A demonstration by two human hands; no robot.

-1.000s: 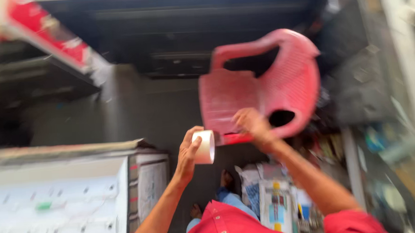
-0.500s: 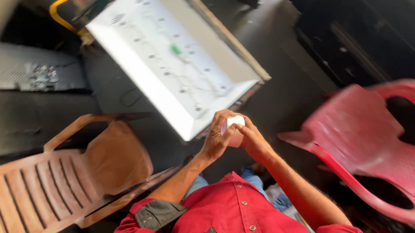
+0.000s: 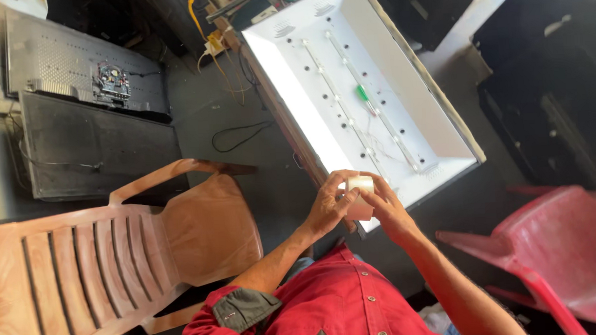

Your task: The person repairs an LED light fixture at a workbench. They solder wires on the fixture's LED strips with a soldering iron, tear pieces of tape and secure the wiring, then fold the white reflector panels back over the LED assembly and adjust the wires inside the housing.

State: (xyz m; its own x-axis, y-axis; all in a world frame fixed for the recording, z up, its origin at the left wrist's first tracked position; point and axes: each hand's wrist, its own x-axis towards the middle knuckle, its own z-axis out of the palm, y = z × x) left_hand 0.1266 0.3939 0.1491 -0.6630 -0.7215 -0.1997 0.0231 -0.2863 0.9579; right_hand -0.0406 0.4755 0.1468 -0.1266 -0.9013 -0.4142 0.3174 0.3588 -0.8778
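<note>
Head view looks straight down on your two hands, which meet just below the centre of the frame over a roll of white tape [image 3: 361,197]. Your left hand [image 3: 328,207] wraps the roll from the left, thumb and fingers closed on its side; your right hand [image 3: 385,209] grips it from the right, fingertips pressed on its rim. Both hands are grasping the roll, and it sits between them, above your red shirt [image 3: 332,308].

The roll hovers right at the lower edge of the white backlight panel [image 3: 438,123], an open tray that runs diagonally from the upper centre down to your hands. Its near corner lies just beyond your knuckles, so you have little room forward. Thin light strips [image 3: 350,117] run along its floor, with a small green piece [image 3: 362,93] on one of them.

To your left, the brown plastic chair [image 3: 112,259] fills the lower left, its armrest near your left forearm. A strip of bare dark floor [image 3: 271,182] separates chair and panel. The red plastic chair [image 3: 560,249] crowds the lower right, close beside your right forearm. Dark screen backs [image 3: 92,137] lie in the upper left, well apart.
</note>
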